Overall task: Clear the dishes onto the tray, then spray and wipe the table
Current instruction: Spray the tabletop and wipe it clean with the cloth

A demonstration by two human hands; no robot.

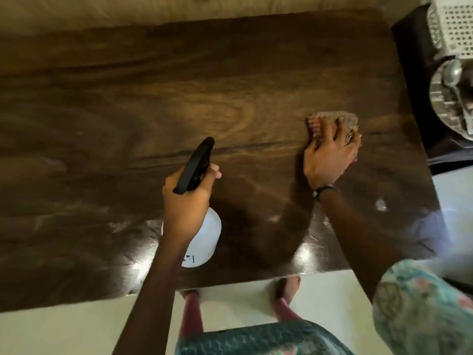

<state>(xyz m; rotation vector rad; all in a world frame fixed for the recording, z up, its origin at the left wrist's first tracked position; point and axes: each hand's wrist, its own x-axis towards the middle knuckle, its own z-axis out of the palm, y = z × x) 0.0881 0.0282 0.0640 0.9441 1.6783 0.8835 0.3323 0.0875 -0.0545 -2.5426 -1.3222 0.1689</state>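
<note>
Steel plate (pixel 446 108) at right edge holds spoon (pixel 452 73) (perforated white basket (pixel 458 26) behind). Left hand (pixel 185 201) clenched round white spray bottle (pixel 204 239), black nozzle forward, held above table (pixel 128 98). Right hand (pixel 330 152) presses checked cloth (pixel 332 121) flat on table's right side, fingers spread. Glossy dark wood; pale floor below.

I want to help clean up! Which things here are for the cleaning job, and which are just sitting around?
For the job:
spray bottle, held in the left hand
cloth, pressed under the right hand
table being wiped
steel dishes off to the right

Just around:
white perforated basket
wristband
</note>
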